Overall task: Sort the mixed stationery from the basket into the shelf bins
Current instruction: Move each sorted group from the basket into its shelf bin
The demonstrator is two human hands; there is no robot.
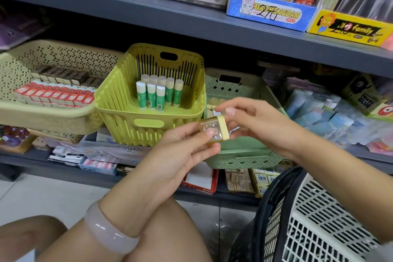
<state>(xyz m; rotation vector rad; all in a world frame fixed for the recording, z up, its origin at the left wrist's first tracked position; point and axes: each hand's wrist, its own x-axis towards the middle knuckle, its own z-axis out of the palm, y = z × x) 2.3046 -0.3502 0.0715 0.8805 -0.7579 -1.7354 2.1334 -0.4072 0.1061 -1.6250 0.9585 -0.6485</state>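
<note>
Your left hand (187, 144) and right hand (251, 121) both pinch a small yellow sharpener (214, 130) just before the sage-green bin (244, 155).

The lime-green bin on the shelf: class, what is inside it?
Inside the lime-green bin, eight green glue sticks with white caps stand upright in two rows near the back. The floor in front of them is bare; the near wall hides its front strip.

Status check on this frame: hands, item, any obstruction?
Left hand and right hand both pinch small yellow box. Held before pale green bin. Nothing blocking.
</note>
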